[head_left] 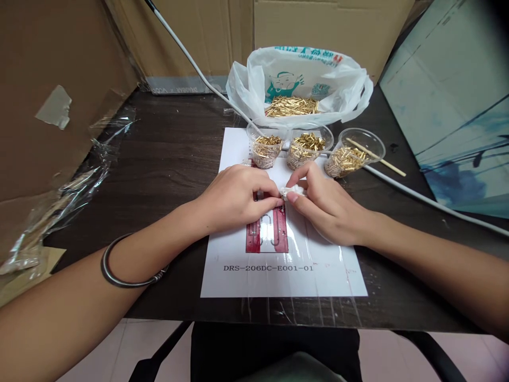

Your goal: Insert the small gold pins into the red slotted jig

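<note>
My right hand (328, 204) pinches a crumpled piece of white tissue (292, 191) between thumb and finger. Against it, the thumb and forefinger of my left hand (242, 196) are closed on something too small to make out. Both hands meet over a printed white sheet (230, 281) with a red picture (253, 241) on it, partly hidden by my left hand. Just beyond my fingers stand three clear plastic cups of small gold-coloured metal pins: the left cup (265, 159), the middle cup (300, 159) and the tilted right cup (342, 168).
Behind the cups, an open white plastic bag (246, 79) holds longer gold pins (292, 106). A wooden stick (393, 168) sticks out of the right cup. A white cable (437, 204) crosses the dark table (167, 143). Cardboard (59, 48) walls the left and back.
</note>
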A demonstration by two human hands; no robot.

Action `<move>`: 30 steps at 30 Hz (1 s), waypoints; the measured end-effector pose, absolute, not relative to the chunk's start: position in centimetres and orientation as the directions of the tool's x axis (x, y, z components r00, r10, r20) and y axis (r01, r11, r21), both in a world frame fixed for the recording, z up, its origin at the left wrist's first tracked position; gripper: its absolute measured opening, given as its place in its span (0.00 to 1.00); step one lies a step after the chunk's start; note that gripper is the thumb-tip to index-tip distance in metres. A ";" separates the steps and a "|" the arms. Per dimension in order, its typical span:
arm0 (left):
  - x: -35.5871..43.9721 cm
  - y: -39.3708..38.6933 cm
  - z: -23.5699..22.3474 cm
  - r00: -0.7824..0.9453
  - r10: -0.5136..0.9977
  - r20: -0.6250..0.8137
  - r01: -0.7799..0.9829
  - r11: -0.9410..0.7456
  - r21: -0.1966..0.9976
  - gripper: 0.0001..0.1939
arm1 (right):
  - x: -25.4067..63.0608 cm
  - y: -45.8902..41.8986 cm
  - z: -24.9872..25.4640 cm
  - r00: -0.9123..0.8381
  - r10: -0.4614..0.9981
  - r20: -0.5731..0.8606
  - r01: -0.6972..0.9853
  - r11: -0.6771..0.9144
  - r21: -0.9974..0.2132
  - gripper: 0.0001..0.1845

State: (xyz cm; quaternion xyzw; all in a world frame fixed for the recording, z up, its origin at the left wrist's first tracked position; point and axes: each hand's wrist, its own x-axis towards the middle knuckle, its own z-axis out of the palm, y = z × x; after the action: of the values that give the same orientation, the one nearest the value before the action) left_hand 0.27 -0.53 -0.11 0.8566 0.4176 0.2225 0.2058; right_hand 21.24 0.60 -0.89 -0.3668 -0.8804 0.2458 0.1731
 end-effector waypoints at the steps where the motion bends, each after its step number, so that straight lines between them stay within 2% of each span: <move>1: 0.3 -0.5 -0.1 0.551 0.808 0.208 0.625 -0.565 0.539 0.07 | 21.2 0.6 -0.9 -0.676 0.726 0.123 0.557 0.613 -0.560 0.10; 4: 0.3 -0.5 -0.2 0.553 0.804 0.217 0.619 -0.572 0.538 0.07 | 21.2 0.5 -0.8 -0.685 0.717 0.131 0.547 0.625 -0.556 0.09; 9: 0.2 -0.5 -0.2 0.556 0.804 0.213 0.621 -0.571 0.537 0.08 | 21.1 0.4 -0.8 -0.671 0.729 0.137 0.552 0.614 -0.565 0.13; 16: 0.3 -0.6 -0.1 0.552 0.807 0.208 0.619 -0.564 0.546 0.07 | 21.0 0.5 -0.9 -0.652 0.744 0.144 0.558 0.600 -0.574 0.07; 24: 0.2 -0.4 -0.3 0.560 0.800 0.214 0.622 -0.577 0.530 0.07 | 20.7 0.6 -0.8 -0.664 0.737 0.127 0.589 0.621 -0.518 0.12; 30: 0.2 -0.4 -0.2 0.565 0.798 0.211 0.609 -0.575 0.547 0.07 | 20.7 0.6 -0.9 -0.690 0.714 0.119 0.570 0.637 -0.519 0.08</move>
State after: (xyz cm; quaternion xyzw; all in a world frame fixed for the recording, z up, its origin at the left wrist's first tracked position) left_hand 0.19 -0.43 -0.21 0.8588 0.4094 0.2235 0.2117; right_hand 20.70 0.58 -0.91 -0.3602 -0.8908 0.2273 0.1586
